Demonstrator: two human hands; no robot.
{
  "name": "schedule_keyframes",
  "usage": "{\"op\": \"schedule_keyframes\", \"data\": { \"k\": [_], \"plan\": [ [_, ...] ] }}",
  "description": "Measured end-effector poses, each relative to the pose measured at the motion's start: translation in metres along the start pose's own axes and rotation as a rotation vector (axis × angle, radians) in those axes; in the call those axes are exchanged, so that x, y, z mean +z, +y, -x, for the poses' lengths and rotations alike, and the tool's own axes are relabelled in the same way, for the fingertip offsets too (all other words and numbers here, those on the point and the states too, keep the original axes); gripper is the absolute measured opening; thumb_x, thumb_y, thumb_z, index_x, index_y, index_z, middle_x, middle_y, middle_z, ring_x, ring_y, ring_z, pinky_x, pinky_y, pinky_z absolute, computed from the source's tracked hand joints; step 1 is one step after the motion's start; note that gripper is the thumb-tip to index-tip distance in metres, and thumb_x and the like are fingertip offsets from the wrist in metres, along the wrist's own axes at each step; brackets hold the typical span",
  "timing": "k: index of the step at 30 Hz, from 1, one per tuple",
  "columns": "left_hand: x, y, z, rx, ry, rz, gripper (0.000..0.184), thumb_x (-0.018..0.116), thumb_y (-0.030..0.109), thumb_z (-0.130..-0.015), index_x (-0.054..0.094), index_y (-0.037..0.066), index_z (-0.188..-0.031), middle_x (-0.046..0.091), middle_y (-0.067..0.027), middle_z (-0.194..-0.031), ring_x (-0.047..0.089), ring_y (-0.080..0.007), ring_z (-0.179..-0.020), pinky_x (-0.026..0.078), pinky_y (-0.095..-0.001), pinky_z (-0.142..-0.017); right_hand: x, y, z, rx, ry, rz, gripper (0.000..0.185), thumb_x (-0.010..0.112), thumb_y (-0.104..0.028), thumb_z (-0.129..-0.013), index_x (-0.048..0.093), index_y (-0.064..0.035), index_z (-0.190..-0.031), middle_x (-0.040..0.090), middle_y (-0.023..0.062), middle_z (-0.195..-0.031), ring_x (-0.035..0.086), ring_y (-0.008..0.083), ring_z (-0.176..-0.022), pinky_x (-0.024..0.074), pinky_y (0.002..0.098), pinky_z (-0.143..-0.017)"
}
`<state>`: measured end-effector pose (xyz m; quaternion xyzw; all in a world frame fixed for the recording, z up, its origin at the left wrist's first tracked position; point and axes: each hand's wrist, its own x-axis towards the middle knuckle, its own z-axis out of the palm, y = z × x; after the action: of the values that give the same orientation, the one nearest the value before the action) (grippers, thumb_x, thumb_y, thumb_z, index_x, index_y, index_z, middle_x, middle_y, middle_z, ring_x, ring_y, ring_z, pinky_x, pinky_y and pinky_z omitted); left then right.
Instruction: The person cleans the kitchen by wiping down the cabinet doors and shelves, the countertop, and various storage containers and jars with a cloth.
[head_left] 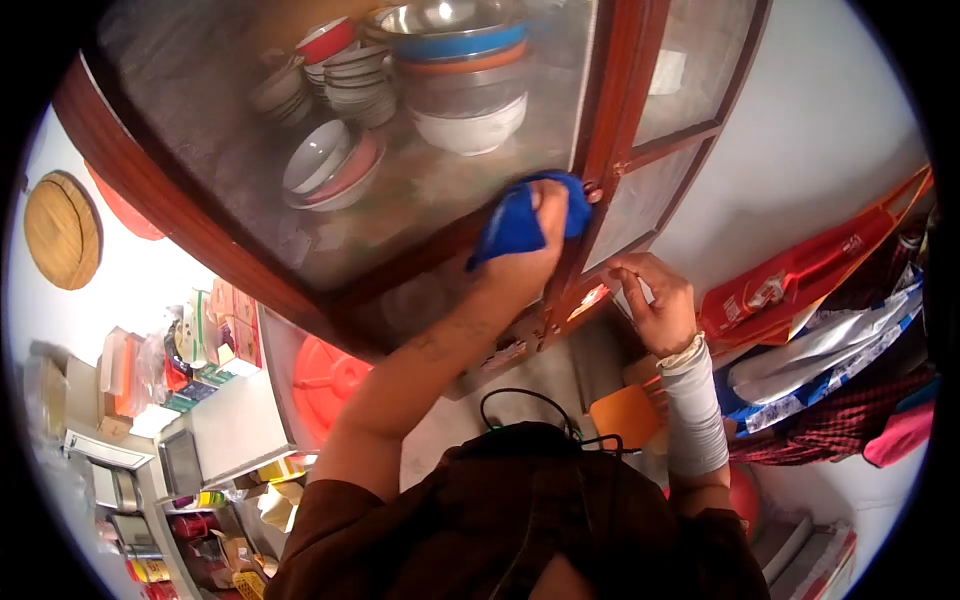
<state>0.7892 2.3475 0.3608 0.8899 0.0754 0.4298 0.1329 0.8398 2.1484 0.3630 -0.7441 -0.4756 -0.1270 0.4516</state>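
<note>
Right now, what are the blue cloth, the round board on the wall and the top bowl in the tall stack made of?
The cloth looks like soft fabric, dull with creases. The board seems wooden: tan, with visible grain. The bowl is probably smooth metal, silvery with bright glints.

There are two hands [548, 215] [657, 300], one cloth [515, 225], one wooden board [62, 230]
</note>
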Motion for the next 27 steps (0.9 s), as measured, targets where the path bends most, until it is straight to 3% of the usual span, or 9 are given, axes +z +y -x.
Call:
{"op": "schedule_keyframes", "data": {
  "k": [2,4,7,14,15,19,22,24,27],
  "plan": [
    [-0.002,-0.017,0.014,0.058,0.022,-0.094,0.018,0.054,0.009,-0.091,0.063,0.001,-0.104,0.062,-0.0118,-0.106,0.062,-0.0283,-0.095,0.051,-0.0346,-0.076,-0.010,0.019,-0.002,0.003,-0.029,-0.024,0.016,0.057,-0.001,-0.088,0.067,-0.0021,-0.101,0.068,0.0136,-0.093,0.067,0.0282,-0.081,0.0531,0.0317,-0.070],
    [-0.007,-0.024,0.025,0.382,0.151,-0.444,0.031,0.054,0.005,-0.088,0.059,-0.002,-0.117,0.056,-0.0149,-0.124,0.055,-0.0337,-0.114,0.047,-0.0375,-0.094,-0.019,0.035,-0.004,0.016,-0.048,-0.051,0.015,0.057,-0.002,-0.088,0.067,-0.0022,-0.101,0.068,0.0138,-0.093,0.068,0.0288,-0.082,0.0531,0.0324,-0.071],
    [0.003,-0.010,0.012,0.337,0.071,-0.267,0.044,0.050,0.002,-0.087,0.051,-0.004,-0.130,0.051,-0.0177,-0.133,0.048,-0.0360,-0.126,0.037,-0.0434,-0.108,-0.033,0.056,-0.001,0.000,-0.085,-0.068,0.015,0.058,-0.004,-0.089,0.067,-0.0021,-0.100,0.068,0.0144,-0.094,0.068,0.0301,-0.084,0.0532,0.0339,-0.073],
    [0.053,0.026,-0.070,0.171,0.228,-0.477,0.057,0.049,0.008,-0.082,0.044,-0.002,-0.138,0.041,-0.0154,-0.145,0.037,-0.0303,-0.136,0.026,-0.0504,-0.113,-0.072,0.094,0.005,-0.155,-0.080,-0.090,0.014,0.059,-0.006,-0.087,0.067,-0.0031,-0.098,0.068,0.0139,-0.093,0.066,0.0332,-0.080,0.0529,0.0370,-0.071],
    [0.062,0.010,-0.085,0.212,0.311,-0.498,0.065,0.052,0.010,-0.076,0.042,-0.003,-0.138,0.042,-0.0176,-0.143,0.032,-0.0341,-0.138,0.017,-0.0535,-0.115,-0.081,0.097,0.007,-0.106,-0.097,-0.093,0.014,0.059,-0.004,-0.086,0.067,-0.0024,-0.098,0.068,0.0149,-0.093,0.066,0.0324,-0.081,0.0525,0.0359,-0.071],
    [0.026,0.036,-0.128,0.306,0.283,-0.833,0.062,0.050,0.014,-0.079,0.043,-0.003,-0.139,0.039,-0.0168,-0.147,0.031,-0.0358,-0.139,0.014,-0.0531,-0.115,-0.101,0.121,0.018,-0.066,-0.068,-0.105,0.013,0.061,-0.005,-0.085,0.067,-0.0025,-0.097,0.068,0.0158,-0.090,0.066,0.0320,-0.078,0.0523,0.0360,-0.068],
    [-0.002,0.063,-0.177,0.239,0.317,-1.170,0.061,0.045,0.015,-0.084,0.038,-0.005,-0.142,0.034,-0.0184,-0.150,0.027,-0.0360,-0.141,0.013,-0.0536,-0.115,-0.113,0.128,0.021,-0.048,-0.050,-0.082,0.013,0.063,-0.006,-0.085,0.068,-0.0031,-0.097,0.068,0.0156,-0.088,0.066,0.0316,-0.075,0.0526,0.0366,-0.064],
    [-0.034,0.082,-0.222,0.366,0.532,-1.012,0.061,0.048,0.012,-0.082,0.037,-0.008,-0.139,0.037,-0.0220,-0.147,0.031,-0.0374,-0.139,0.017,-0.0542,-0.114,-0.116,0.130,0.026,-0.021,-0.061,-0.075,0.013,0.063,-0.005,-0.085,0.068,-0.0030,-0.097,0.068,0.0156,-0.087,0.066,0.0319,-0.074,0.0524,0.0367,-0.064],
    [-0.065,0.111,-0.262,0.383,0.632,-1.210,0.056,0.046,0.013,-0.083,0.042,-0.014,-0.132,0.038,-0.0295,-0.142,0.034,-0.0395,-0.136,0.023,-0.0536,-0.113,-0.118,0.125,0.023,-0.044,-0.027,-0.129,0.014,0.061,-0.003,-0.085,0.068,-0.0031,-0.097,0.069,0.0151,-0.087,0.066,0.0312,-0.073,0.0523,0.0354,-0.064]
  ]
}}
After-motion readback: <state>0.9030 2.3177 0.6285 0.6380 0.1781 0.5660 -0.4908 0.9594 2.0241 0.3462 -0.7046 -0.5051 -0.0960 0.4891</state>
